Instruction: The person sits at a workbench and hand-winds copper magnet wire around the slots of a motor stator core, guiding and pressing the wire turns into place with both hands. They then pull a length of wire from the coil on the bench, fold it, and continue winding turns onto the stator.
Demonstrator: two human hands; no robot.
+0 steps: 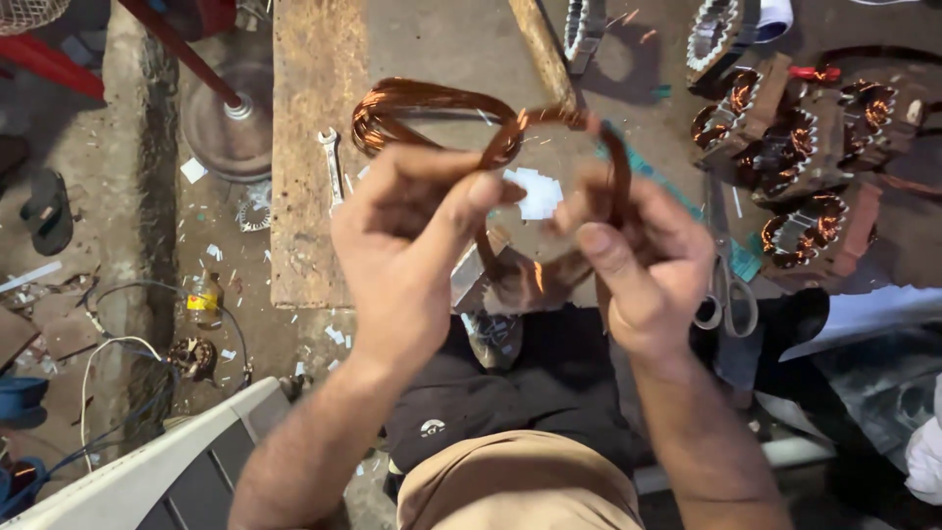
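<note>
- One coil of copper wire (432, 103), held up in front of the person, above a worn wooden board (314, 147).
- Coil is twisted into a figure-eight: one loop spreads to the upper left past the left hand (407, 255), the other arcs down along the right hand (638, 265).
- Crossing point of the two loops sits just above and between the two thumbs.
- Left hand: fingers curled around the wire from behind, thumb (471, 196) pressed forward against the strands. Closed on the coil.
- Right hand: fingers wrapped around the right loop, thumb (608, 255) laid over the front. Also closed on the coil; wire passes behind the knuckles, exact path there is hidden.
- Small white slips of paper (538, 193) show through the gap between the hands, lying on the surface below.
- One spanner (332, 162) lies on the board, left of the coil, well apart from both hands.
- One pair of scissors (728, 294) lies just right of the right hand, not touched.
- Wound motor cores (785, 147) piled at upper right; about five or six, count uncertain where they overlap.
- One more small wound core (191, 358) on the floor at lower left, among loose cables.
- One round metal disc (231, 128) on the floor at upper left, with a red rod meeting its centre.
- One sandal (47, 211) at the far left edge.
</note>
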